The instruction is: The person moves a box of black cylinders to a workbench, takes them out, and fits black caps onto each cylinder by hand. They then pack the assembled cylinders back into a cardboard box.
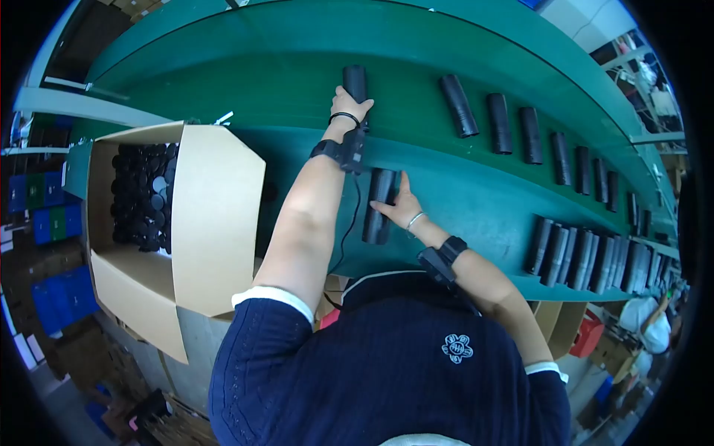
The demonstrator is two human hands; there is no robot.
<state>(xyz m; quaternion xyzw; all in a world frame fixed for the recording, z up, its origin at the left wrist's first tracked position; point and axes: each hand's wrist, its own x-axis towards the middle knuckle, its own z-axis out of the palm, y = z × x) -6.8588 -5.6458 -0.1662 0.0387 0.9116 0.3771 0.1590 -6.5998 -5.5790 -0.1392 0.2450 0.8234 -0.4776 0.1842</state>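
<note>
My left hand [351, 105] reaches forward over the green belt, its fingers closed round the near end of a black cylinder [355, 80]. Closer to my body, my right hand [401, 207] grips another black cylinder [381, 186] from its right side, thumb across it. This second cylinder stands or lies lengthwise over the lighter green ledge [461, 215]; which of these I cannot tell. Dark straps with small boxes sit on both my wrists, and a black cord hangs from the left one.
Several black cylinders, one of them here [499, 123], lie spaced along the belt [416, 111] to the right. A close row of cylinders [558, 255] lines the ledge's right part. At left, an open cardboard box [219, 223] holds many round black discs [141, 197].
</note>
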